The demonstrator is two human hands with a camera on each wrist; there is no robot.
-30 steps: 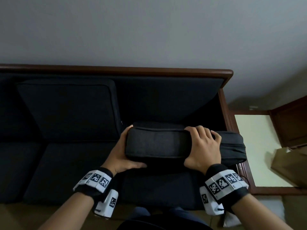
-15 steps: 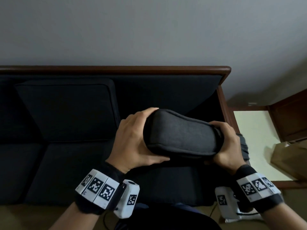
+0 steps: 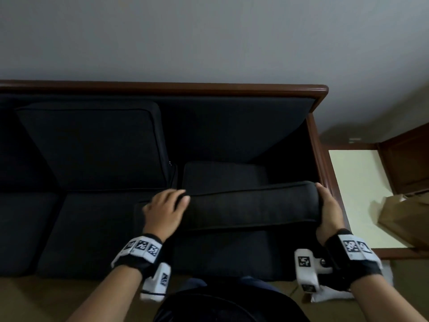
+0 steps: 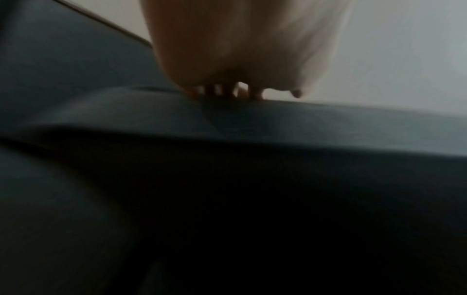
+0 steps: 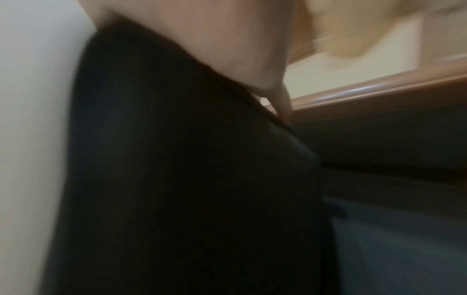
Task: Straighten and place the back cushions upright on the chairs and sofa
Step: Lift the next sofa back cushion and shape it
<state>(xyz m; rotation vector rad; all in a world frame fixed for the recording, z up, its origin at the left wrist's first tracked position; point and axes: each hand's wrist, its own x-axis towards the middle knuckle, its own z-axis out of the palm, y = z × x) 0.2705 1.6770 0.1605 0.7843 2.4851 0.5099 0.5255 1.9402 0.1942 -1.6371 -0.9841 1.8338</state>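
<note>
A long dark back cushion (image 3: 250, 205) lies lengthwise above the right seat of the dark sofa (image 3: 162, 88), tilted a little up to the right. My left hand (image 3: 166, 205) grips its upper edge near the left end, fingers over the ridge. My right hand (image 3: 327, 205) holds the right end, palm against it and fingers round the far side. The left wrist view shows fingers (image 4: 227, 91) hooked over the cushion (image 4: 303, 123). In the right wrist view the palm (image 5: 215, 49) lies on the cushion (image 5: 189, 159). Another back cushion (image 3: 92, 145) stands upright on the middle seat.
A dark padded shape (image 3: 222, 177) lies behind the held cushion. The wooden armrest (image 3: 318, 159) bounds the sofa on the right. Beyond it is a pale-topped side table (image 3: 357, 194) with a brown paper bag (image 3: 408, 217), and a wooden chair frame (image 3: 408, 163).
The cushion was lifted off the seat and turned end-on, and now lies long across the right seat. My hands have spread apart to its two ends.
</note>
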